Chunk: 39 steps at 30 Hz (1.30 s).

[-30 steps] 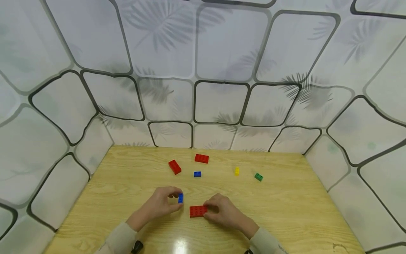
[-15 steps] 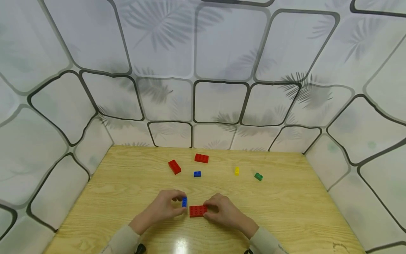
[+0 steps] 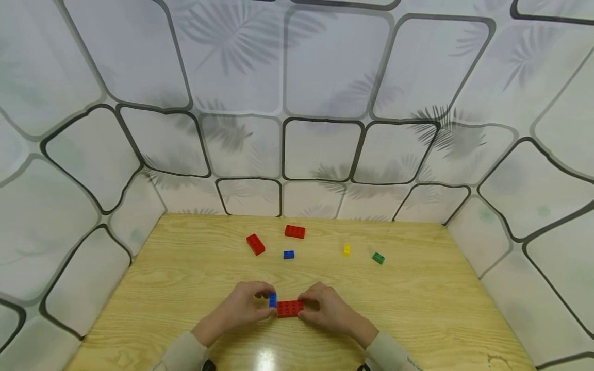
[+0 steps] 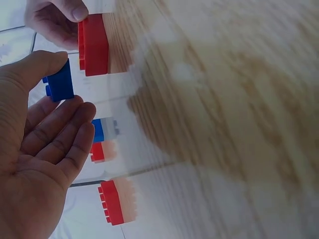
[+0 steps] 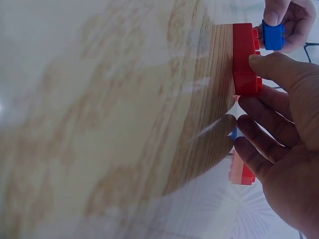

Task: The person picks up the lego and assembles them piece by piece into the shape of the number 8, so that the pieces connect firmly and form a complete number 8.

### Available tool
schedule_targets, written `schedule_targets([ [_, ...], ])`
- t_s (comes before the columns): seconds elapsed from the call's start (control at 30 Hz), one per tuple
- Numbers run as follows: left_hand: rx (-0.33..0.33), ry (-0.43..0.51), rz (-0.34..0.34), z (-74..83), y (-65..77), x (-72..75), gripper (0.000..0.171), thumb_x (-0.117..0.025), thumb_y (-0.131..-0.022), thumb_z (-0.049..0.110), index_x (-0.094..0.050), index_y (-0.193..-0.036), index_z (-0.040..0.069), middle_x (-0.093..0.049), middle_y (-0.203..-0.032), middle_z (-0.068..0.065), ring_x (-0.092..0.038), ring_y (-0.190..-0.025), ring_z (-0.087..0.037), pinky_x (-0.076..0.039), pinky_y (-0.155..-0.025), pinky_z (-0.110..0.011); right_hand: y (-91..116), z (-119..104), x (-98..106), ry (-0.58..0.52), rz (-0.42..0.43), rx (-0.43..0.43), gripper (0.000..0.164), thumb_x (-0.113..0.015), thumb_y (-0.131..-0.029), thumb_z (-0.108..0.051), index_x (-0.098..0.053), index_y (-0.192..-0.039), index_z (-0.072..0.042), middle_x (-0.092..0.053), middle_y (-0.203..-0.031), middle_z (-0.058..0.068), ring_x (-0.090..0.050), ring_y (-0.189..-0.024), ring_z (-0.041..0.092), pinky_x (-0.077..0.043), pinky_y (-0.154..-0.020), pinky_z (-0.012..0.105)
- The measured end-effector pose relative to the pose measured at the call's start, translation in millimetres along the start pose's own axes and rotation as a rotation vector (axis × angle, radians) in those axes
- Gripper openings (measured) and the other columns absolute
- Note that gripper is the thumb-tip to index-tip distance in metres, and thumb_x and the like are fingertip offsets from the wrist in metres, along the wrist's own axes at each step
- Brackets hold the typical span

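Note:
In the head view my left hand pinches a small blue toy brick between thumb and fingers. Just to its right a larger red brick lies on the wooden table, studs up. My right hand grips the right end of that red brick, thumb on the near side. From the right wrist, the blue brick shows raised off the tabletop, near the far end of the red brick. The left wrist view has the blue brick held upright, its studs away from the table.
Farther back on the table lie two red bricks, one angled and one lengthwise. A second blue brick, a yellow brick and a green brick lie there too. Patterned white walls enclose the table.
My left hand has moved right and slightly nearer to me with the blue brick, closing up to the red brick. The right hand and the red brick have stayed put.

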<state>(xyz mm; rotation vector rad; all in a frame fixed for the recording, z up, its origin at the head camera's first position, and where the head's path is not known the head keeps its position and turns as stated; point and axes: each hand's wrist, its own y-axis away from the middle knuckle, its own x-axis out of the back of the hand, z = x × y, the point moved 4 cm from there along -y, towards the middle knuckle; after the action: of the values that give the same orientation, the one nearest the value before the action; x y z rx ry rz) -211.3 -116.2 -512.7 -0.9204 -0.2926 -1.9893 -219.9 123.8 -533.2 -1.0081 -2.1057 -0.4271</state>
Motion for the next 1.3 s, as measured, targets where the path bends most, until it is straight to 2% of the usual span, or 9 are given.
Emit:
schedule_targets([
  [0.2, 0.001, 0.022, -0.004, 0.0, 0.1, -3.6, 0.033, -0.084, -0.092, 0.025, -0.074, -0.117, 0.007, -0.077, -0.109, 0.001, -0.072, -0.098, -0.016, -0.060, -0.085, -0.029, -4, 29, -14, -0.011, 0.035, 0.074, 0.039, -0.070, -0.101, -0.049, -0.076, -0.124, -0.018, -0.073, -0.116, -0.008, -0.061, -0.104, 0.005, -0.055, -0.090, 0.028],
  [0.27, 0.004, 0.016, -0.004, -0.4, -0.1, -4.4, 0.033, -0.084, -0.092, 0.025, -0.074, -0.117, 0.007, -0.077, -0.109, 0.001, -0.072, -0.097, -0.015, -0.060, -0.085, -0.029, -4, 32, -15, 0.005, 0.039, 0.103, 0.039, -0.068, -0.102, -0.047, -0.075, -0.125, -0.017, -0.073, -0.116, -0.007, -0.062, -0.104, 0.007, -0.055, -0.088, 0.029],
  [0.37, 0.008, 0.010, -0.007, -0.5, -0.4, -4.9, 0.033, -0.084, -0.092, 0.025, -0.074, -0.118, 0.007, -0.077, -0.109, 0.001, -0.072, -0.097, -0.015, -0.060, -0.084, -0.029, -3, 25, -11, 0.007, 0.041, 0.123, 0.038, -0.068, -0.103, -0.045, -0.076, -0.125, -0.014, -0.074, -0.116, -0.003, -0.063, -0.104, 0.010, -0.056, -0.087, 0.030],
  [0.6, 0.007, -0.004, -0.012, -1.1, 0.1, -8.0, 0.034, -0.085, -0.091, 0.025, -0.074, -0.117, 0.007, -0.077, -0.108, 0.001, -0.070, -0.096, -0.011, -0.059, -0.084, -0.027, 2, 1, 1, -0.004, 0.017, 0.062, 0.036, -0.071, -0.101, -0.041, -0.076, -0.123, -0.013, -0.074, -0.115, -0.003, -0.062, -0.104, 0.008, -0.055, -0.090, 0.029],
  [0.93, 0.013, -0.006, -0.007, -3.3, -0.5, -10.8, 0.032, -0.085, -0.091, 0.027, -0.074, -0.115, 0.008, -0.077, -0.107, 0.003, -0.070, -0.095, -0.009, -0.059, -0.083, -0.025, 0, 5, -1, 0.030, 0.028, 0.112, 0.033, -0.068, -0.104, -0.036, -0.075, -0.124, -0.010, -0.075, -0.115, -0.001, -0.063, -0.102, 0.010, -0.056, -0.087, 0.030],
  [1.03, 0.015, -0.002, 0.001, -3.1, -0.7, -11.6, 0.031, -0.084, -0.092, 0.028, -0.074, -0.115, 0.010, -0.076, -0.106, 0.005, -0.069, -0.095, -0.008, -0.059, -0.084, -0.025, 0, 5, -1, 0.031, 0.015, 0.069, 0.033, -0.069, -0.104, -0.036, -0.075, -0.125, -0.012, -0.074, -0.116, -0.003, -0.062, -0.104, 0.008, -0.055, -0.089, 0.029],
  [1.1, 0.006, -0.003, 0.008, -2.8, -0.9, -12.7, 0.031, -0.084, -0.092, 0.027, -0.074, -0.115, 0.010, -0.076, -0.106, 0.005, -0.069, -0.095, -0.008, -0.059, -0.084, -0.025, 0, -1, 1, 0.011, -0.003, -0.004, 0.034, -0.073, -0.100, -0.037, -0.076, -0.123, -0.013, -0.074, -0.116, -0.005, -0.061, -0.106, 0.006, -0.055, -0.094, 0.030],
  [1.17, 0.001, -0.005, 0.011, -2.7, -1.2, -14.3, 0.030, -0.085, -0.091, 0.026, -0.074, -0.115, 0.010, -0.076, -0.105, 0.005, -0.069, -0.095, -0.007, -0.059, -0.084, -0.025, -1, -2, 1, 0.017, -0.012, -0.037, 0.033, -0.073, -0.100, -0.038, -0.076, -0.124, -0.015, -0.073, -0.117, -0.008, -0.060, -0.107, 0.004, -0.054, -0.096, 0.029],
  [1.3, 0.008, -0.005, 0.009, -2.5, -2.4, -16.9, 0.031, -0.085, -0.091, 0.025, -0.074, -0.115, 0.010, -0.076, -0.105, 0.004, -0.069, -0.095, -0.007, -0.059, -0.084, -0.025, -2, -2, 0, 0.031, -0.018, -0.051, 0.032, -0.074, -0.100, -0.036, -0.076, -0.124, -0.016, -0.073, -0.117, -0.009, -0.060, -0.107, 0.003, -0.054, -0.096, 0.029],
])
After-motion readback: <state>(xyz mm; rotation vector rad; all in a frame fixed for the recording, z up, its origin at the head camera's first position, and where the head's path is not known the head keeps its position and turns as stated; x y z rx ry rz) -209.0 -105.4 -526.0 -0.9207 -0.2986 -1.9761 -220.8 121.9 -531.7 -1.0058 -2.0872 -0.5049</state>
